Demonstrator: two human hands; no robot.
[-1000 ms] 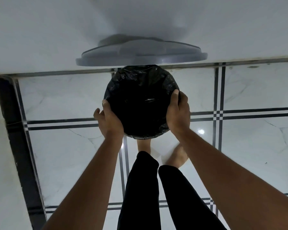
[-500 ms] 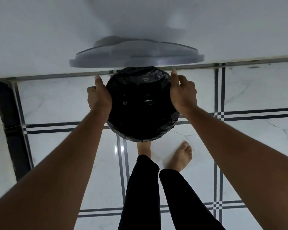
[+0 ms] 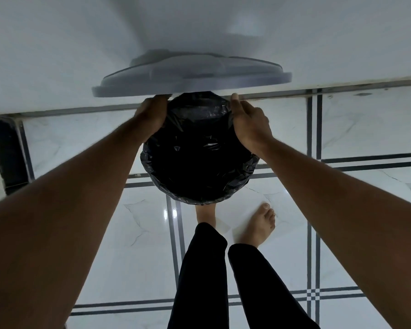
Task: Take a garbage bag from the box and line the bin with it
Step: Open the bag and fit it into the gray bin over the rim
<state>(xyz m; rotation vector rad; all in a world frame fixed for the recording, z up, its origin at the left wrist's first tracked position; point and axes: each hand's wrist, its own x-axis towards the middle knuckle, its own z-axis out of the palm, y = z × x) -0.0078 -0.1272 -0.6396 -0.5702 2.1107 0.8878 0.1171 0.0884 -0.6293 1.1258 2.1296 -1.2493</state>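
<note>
A round bin stands on the tiled floor, seen from above, its mouth covered by a black garbage bag (image 3: 197,162) folded over the rim. The bin's own walls are hidden under the bag. My left hand (image 3: 152,115) grips the bag at the far left of the rim. My right hand (image 3: 248,122) grips it at the far right, thumb pointing towards the wall. The grey lid (image 3: 190,77) stands raised behind the bin against the white wall. No box is in view.
White marble floor tiles (image 3: 365,129) with dark stripe lines surround the bin. My legs in black trousers (image 3: 199,276) and bare feet (image 3: 259,224) stand just in front of it. A dark gap (image 3: 5,153) lies at the left by the wall.
Both hands slid along the rim from the near sides to the far side, close under the lid. The camera has moved nearer to the bin.
</note>
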